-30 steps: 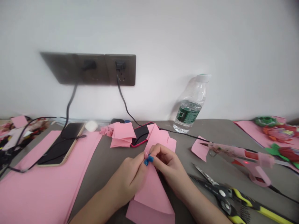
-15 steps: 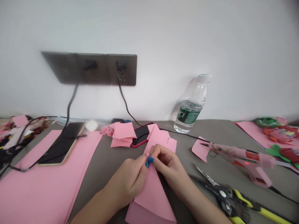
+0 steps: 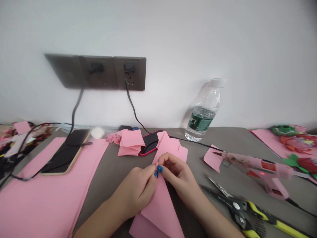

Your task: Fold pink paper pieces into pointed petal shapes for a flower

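My left hand (image 3: 138,188) and my right hand (image 3: 176,171) meet at the middle, thumbs and fingertips pinched together. Between them shows the tip of a small piece of pink paper (image 3: 157,165), mostly hidden by the fingers. Both thumbs have blue nails. Beneath my hands lies a larger folded pink paper (image 3: 162,208), its lower part spread toward me. Beyond the fingers more pink paper pieces (image 3: 170,143) overlap a dark phone with a red edge (image 3: 150,142). A stack of pink paper squares (image 3: 131,140) lies just left of that phone.
At right are a pink glue gun (image 3: 255,165) with a red light, over a paper square (image 3: 212,159), and yellow-handled scissors (image 3: 232,201). A water bottle (image 3: 201,119) leans on the wall. Left, a phone (image 3: 68,152) and cable lie on pink sheets (image 3: 47,201). Paper flowers (image 3: 297,143) sit far right.
My fingers have shifted slightly at the small pink paper, the right fingertips turning a little. The near end of the folded paper below has slid slightly left.
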Demonstrator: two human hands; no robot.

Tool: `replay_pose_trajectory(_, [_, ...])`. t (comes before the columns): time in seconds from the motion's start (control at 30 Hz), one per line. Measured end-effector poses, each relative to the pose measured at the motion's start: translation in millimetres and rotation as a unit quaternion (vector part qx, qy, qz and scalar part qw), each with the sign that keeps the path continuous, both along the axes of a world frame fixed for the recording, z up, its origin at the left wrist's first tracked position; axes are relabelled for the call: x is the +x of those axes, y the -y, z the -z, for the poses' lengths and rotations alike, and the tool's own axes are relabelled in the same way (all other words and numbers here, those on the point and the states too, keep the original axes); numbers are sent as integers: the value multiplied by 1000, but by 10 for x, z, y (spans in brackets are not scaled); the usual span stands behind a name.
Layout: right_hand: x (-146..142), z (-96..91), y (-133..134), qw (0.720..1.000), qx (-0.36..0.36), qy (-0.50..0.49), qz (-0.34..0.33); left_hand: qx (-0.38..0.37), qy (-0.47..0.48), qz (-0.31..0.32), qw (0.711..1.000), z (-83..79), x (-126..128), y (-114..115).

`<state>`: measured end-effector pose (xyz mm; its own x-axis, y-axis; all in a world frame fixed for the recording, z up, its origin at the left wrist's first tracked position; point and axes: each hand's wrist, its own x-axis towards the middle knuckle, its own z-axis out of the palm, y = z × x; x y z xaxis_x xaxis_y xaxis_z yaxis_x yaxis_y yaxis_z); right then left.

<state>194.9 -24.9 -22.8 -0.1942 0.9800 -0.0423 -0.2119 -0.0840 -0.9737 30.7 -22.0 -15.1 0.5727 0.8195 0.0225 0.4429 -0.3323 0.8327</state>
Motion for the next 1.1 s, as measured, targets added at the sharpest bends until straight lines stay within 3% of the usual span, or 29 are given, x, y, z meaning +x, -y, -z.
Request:
replay_pose_trajectory(0.43, [14, -1, -2, 1000, -10, -11, -6, -5, -17, 15, 1000, -45, 11, -5])
replay_pose_trajectory(0.63, [6, 5, 4, 1000, -11, -9, 25, -11, -25, 17, 999, -54, 22, -2])
replay_pose_trajectory(0.83, [27, 91, -52, 990, -71, -97, 72, 7, -45, 30, 999, -56, 31, 33])
replay_pose_trajectory(1.1, [16, -12, -15, 1000, -2, 15, 23, 3, -43, -18, 999, -14, 21, 21])
